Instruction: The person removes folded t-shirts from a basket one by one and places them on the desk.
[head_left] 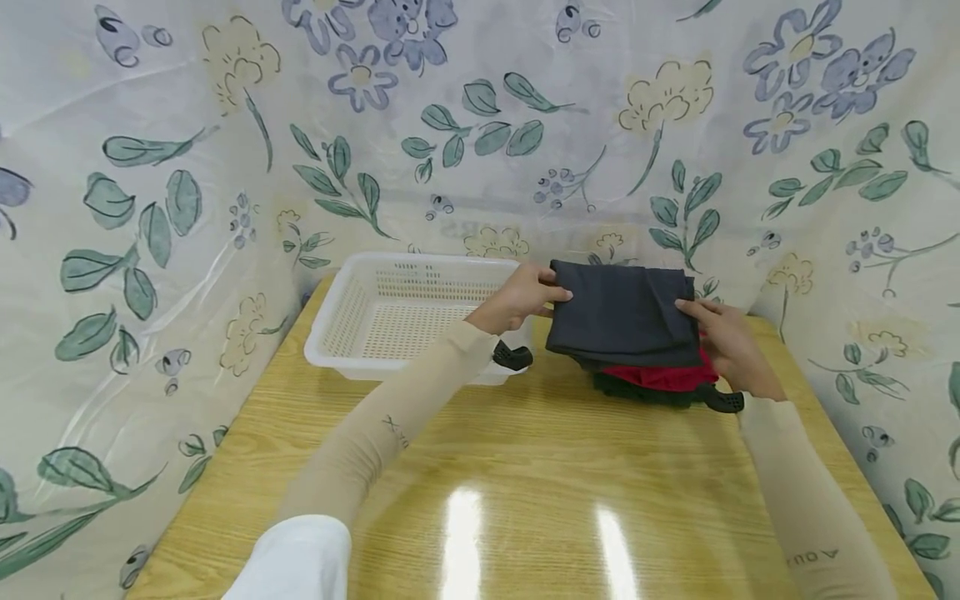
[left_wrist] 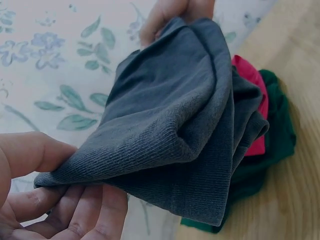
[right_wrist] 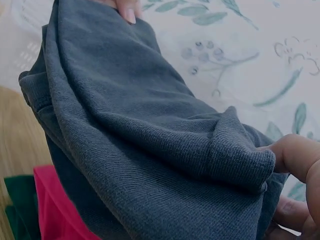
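Note:
A folded dark grey garment (head_left: 618,312) of ribbed-edged cloth is held up between both hands. At its left edge my left hand (head_left: 525,296) pinches the cloth, thumb on top and fingers beneath. The right hand (head_left: 723,333) pinches the opposite edge the same way. Under the garment lies a stack with a red folded cloth (head_left: 660,375) and a dark green one (head_left: 645,393) at the bottom. In the left wrist view the grey cloth (left_wrist: 160,110) hangs in loose layers. Its exact garment kind cannot be told.
Left of the stack, a white perforated plastic basket (head_left: 360,325) stands on the wooden table (head_left: 420,467). My left forearm reaches across its front right corner. A floral sheet (head_left: 480,167) hangs behind the table and along both sides.

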